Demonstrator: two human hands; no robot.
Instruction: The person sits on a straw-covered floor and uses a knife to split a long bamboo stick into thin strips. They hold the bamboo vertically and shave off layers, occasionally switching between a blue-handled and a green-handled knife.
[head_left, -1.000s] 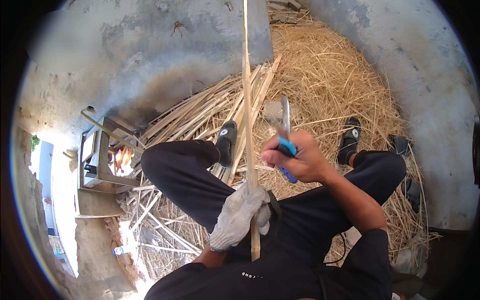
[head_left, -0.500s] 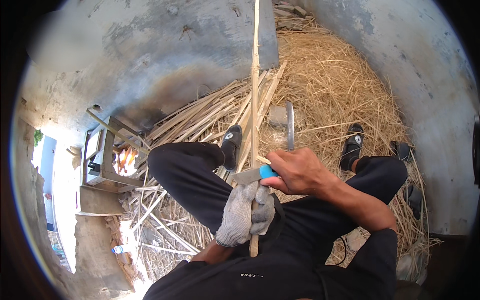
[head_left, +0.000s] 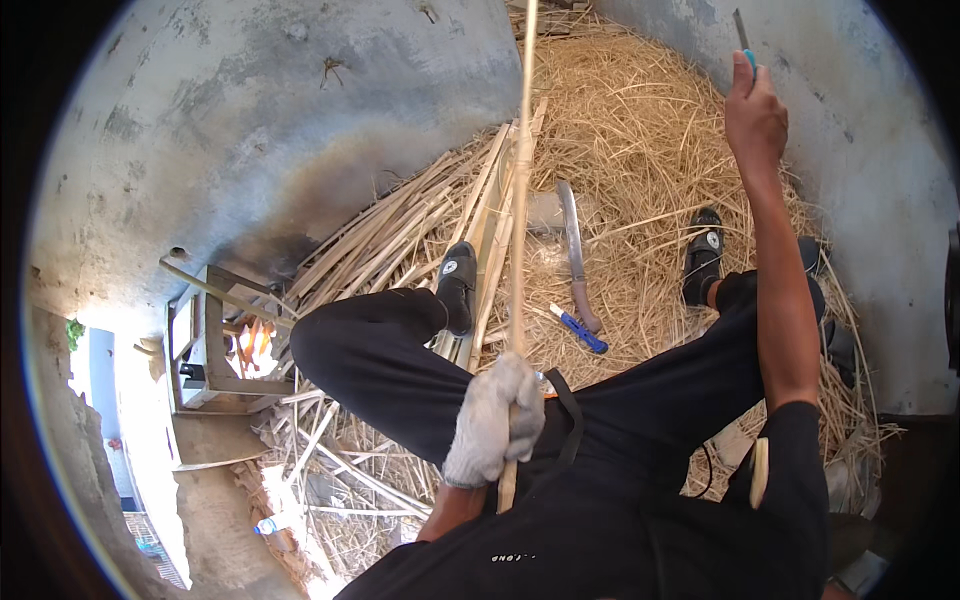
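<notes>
My left hand [head_left: 494,415], in a grey knitted glove, is wrapped round the lower part of a long bamboo strip [head_left: 519,220]. The strip stands up between my legs and runs past the upper edge; its lower end reaches my lap. Far out to the right, my bare right hand [head_left: 755,112] is raised and closed on a knife [head_left: 741,32] with a blue handle, its blade pointing up and away from the strip. A small pale bamboo chip [head_left: 760,472] shows against my right sleeve.
A machete [head_left: 573,240] and a blue-handled tool [head_left: 580,330] lie on the shavings [head_left: 640,130] between my feet. Split bamboo strips [head_left: 390,235] are piled at the left, beside a wooden frame [head_left: 215,340]. Grey walls [head_left: 300,110] stand at the far side and right.
My right hand and the knife have swung from the strip beside my gloved hand up to the far right. The machete's handle and the blue-handled tool now show. The left hand keeps its grip.
</notes>
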